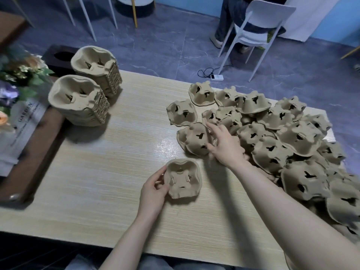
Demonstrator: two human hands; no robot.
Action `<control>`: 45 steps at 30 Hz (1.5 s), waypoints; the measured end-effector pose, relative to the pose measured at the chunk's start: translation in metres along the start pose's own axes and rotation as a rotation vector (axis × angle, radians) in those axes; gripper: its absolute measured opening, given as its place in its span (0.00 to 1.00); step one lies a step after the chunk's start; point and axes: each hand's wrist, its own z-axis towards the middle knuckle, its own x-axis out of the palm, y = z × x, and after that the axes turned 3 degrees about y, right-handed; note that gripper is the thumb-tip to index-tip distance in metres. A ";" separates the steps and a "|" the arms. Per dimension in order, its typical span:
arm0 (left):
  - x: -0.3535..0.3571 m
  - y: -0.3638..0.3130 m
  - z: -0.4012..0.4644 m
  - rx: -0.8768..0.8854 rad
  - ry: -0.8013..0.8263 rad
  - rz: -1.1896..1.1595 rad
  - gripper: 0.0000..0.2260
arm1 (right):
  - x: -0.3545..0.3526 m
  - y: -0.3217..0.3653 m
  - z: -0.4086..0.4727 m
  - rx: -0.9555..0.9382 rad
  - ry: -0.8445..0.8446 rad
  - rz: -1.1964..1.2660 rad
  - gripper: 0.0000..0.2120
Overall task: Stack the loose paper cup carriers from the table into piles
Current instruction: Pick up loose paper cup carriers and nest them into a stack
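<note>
While the left hand (pixel 153 193) grips a single tan moulded-pulp cup carrier (pixel 183 179) by its left rim, thumb on the near edge and fingers (pixel 158 175) curled over the far edge, that carrier rests cavity-up on the pale wood-grain table (pixel 109 172). Beyond it, the right hand (pixel 224 145) reaches over the heap of loose, mostly inverted tan pulp carriers (pixel 272 141) on the table's right side. Its fingers are spread and extended, holding nothing, fingertips touching the nearest inverted carrier (pixel 196 139). Further left, well apart from both hands, two tall piles of nested carriers (pixel 85 90) stand side by side, cavities up. A white plastic chair (pixel 259 26) stands on the floor behind.
</note>
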 end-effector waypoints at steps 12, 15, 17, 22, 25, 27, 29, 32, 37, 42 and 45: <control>-0.006 0.000 0.009 0.005 0.038 0.027 0.23 | -0.005 0.007 -0.014 -0.024 0.038 -0.066 0.43; -0.006 0.001 0.009 0.003 0.041 0.023 0.22 | -0.011 0.011 -0.015 0.012 0.042 -0.110 0.41; -0.007 0.001 0.008 0.003 0.044 0.010 0.22 | -0.013 0.011 -0.016 0.022 0.042 -0.164 0.38; -0.008 0.000 0.010 0.012 0.066 0.013 0.22 | -0.014 0.010 -0.022 0.054 0.019 -0.165 0.31; -0.008 0.000 0.011 0.023 0.104 0.050 0.23 | -0.016 0.010 -0.028 0.060 -0.026 -0.179 0.24; -0.008 0.000 0.011 0.030 0.120 0.067 0.23 | -0.019 0.010 -0.036 0.060 -0.059 -0.191 0.17; -0.009 0.002 0.011 0.039 0.124 0.090 0.22 | -0.021 0.007 -0.048 0.052 -0.123 -0.164 0.13; -0.012 0.005 0.010 0.048 0.114 0.109 0.21 | -0.021 -0.002 -0.070 0.041 -0.262 0.021 0.11; -0.010 0.001 0.005 0.077 0.080 0.032 0.19 | -0.006 0.001 -0.107 -0.036 -0.359 0.340 0.16; -0.009 0.000 0.001 0.063 0.067 0.004 0.12 | 0.027 0.016 -0.130 -0.093 -0.343 0.408 0.09; -0.007 -0.003 -0.001 0.070 0.070 0.002 0.12 | 0.041 0.021 -0.138 -0.096 -0.287 0.439 0.08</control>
